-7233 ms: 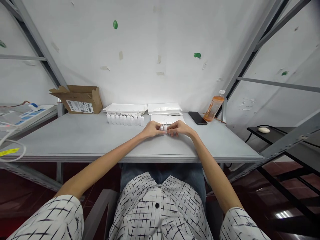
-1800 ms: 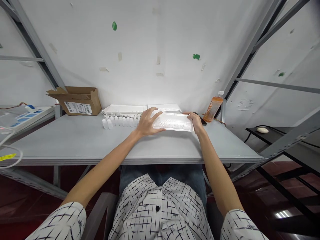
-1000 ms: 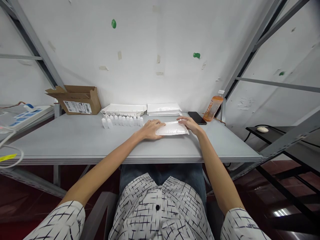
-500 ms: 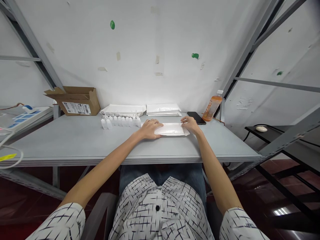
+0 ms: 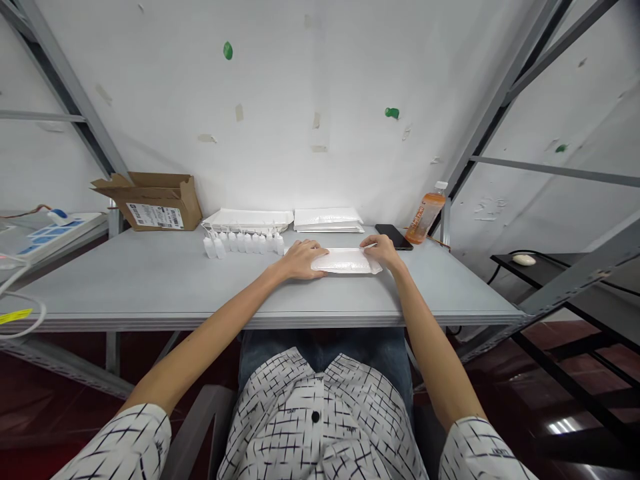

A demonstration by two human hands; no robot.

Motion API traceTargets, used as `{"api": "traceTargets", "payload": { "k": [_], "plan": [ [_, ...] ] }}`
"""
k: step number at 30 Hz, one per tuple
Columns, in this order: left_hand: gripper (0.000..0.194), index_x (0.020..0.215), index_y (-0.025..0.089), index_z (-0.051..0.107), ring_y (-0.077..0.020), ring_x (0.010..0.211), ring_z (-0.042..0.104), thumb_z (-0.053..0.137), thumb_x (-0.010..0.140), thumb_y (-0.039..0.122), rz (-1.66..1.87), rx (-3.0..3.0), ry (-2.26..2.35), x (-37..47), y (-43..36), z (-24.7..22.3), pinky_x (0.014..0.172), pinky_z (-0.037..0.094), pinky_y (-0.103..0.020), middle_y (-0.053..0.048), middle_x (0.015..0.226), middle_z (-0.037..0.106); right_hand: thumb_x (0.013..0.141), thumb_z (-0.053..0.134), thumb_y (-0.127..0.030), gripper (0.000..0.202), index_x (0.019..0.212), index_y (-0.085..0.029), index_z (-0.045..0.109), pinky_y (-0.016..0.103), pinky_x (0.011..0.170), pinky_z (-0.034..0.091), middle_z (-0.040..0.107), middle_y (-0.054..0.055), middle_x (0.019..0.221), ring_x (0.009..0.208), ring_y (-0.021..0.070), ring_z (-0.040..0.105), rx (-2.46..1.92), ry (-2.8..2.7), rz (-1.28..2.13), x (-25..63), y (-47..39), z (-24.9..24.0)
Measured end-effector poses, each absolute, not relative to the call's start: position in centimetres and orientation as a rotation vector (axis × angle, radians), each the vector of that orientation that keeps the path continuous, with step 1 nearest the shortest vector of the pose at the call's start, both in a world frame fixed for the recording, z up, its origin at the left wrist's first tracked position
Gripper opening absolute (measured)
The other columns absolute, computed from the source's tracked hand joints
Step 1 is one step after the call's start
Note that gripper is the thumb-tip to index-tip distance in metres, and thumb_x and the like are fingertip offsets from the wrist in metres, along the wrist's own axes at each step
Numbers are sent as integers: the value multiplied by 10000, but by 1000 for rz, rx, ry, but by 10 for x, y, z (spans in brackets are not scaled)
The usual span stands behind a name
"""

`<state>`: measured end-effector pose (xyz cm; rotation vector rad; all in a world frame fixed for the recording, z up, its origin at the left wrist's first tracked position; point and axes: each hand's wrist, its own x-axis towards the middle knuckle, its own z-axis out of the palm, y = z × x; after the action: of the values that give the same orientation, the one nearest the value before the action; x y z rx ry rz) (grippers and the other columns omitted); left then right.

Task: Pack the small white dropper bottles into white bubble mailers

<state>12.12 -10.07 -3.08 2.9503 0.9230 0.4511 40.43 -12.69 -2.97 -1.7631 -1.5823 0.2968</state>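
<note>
A white bubble mailer (image 5: 346,261) lies flat and crosswise on the grey table (image 5: 250,287). My left hand (image 5: 302,259) grips its left end, with the thumb at the near side and the fingers over the top. At the right end, my right hand (image 5: 381,251) pinches the mailer's far edge between bent fingers. Several small white bottles (image 5: 245,243) stand in a row to the left of my left hand. Behind the mailer, by the wall, rests a stack of white mailers (image 5: 327,219), with another white packet (image 5: 247,218) to its left.
An open cardboard box (image 5: 155,203) sits at the back left. A black phone (image 5: 393,236) and an orange drink bottle (image 5: 425,217) are at the back right. Metal frame posts flank the table, and a power strip (image 5: 60,233) lies at far left.
Both hands still hold the mailer, which has barely shifted. The view has moved very slightly.
</note>
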Motion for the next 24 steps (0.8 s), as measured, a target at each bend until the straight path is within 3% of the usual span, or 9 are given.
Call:
{"api": "traceTargets", "payload": {
  "k": [17, 24],
  "plan": [
    [621, 1337, 208, 612, -324, 1202, 526, 651, 809, 532, 450, 2961, 933, 119, -97, -28, 1017, 361, -449, -128, 1297, 600, 632, 622, -125, 154, 741, -155, 727, 264, 722, 468, 737, 42, 845, 715, 159, 632, -1740, -1617, 293, 402, -126, -31],
    [477, 1196, 235, 708, -326, 1121, 564, 659, 791, 481, 359, 3162, 887, 123, -101, 10, 944, 371, -439, -121, 1204, 651, 685, 656, -194, 144, 766, -196, 774, 249, 709, 450, 746, 22, 803, 780, 175, 658, -1853, -1702, 270, 401, -129, -32]
  ]
}}
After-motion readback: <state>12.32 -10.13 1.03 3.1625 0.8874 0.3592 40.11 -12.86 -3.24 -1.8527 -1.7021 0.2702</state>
